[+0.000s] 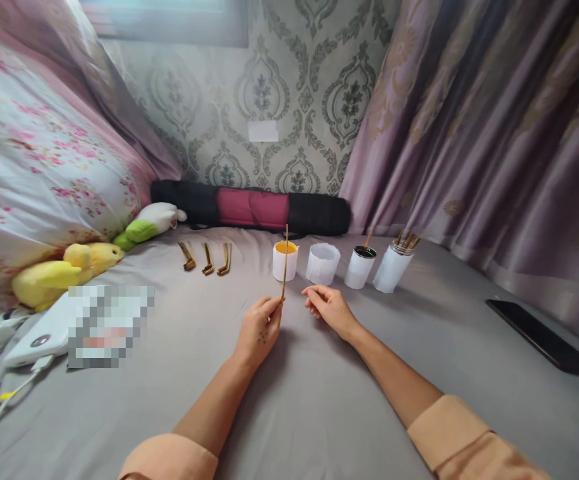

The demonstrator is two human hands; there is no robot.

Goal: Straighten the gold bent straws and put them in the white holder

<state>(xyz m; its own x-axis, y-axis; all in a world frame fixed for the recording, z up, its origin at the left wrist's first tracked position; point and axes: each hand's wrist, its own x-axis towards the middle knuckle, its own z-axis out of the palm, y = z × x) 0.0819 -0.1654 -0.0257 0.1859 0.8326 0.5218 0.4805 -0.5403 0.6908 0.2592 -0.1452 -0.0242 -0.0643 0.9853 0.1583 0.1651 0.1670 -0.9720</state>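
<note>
My left hand [260, 331] is closed around the lower end of a thin brown stick [286, 263], which stands nearly upright. The stick's upper part passes in front of a white-wrapped cup with orange-yellow contents [278, 270]. To the right, my right hand [333, 309] hovers low over the grey sheet, its fingers curled together and nothing visible in them. Behind it stand a whitish open cup [322, 272] and a white-wrapped cup with dark contents [359, 272] and a stick leaning in it. A white-wrapped jar [392, 272] beside these holds several brown sticks.
Three bent gold-brown pieces [208, 260] lie at the back left. Plush toys [44, 277], a white device with a cable [52, 330] and a blurred-out item [109, 330] are on the left. A black phone [544, 337] lies right; a black-and-red roll [252, 208] lies by the wall.
</note>
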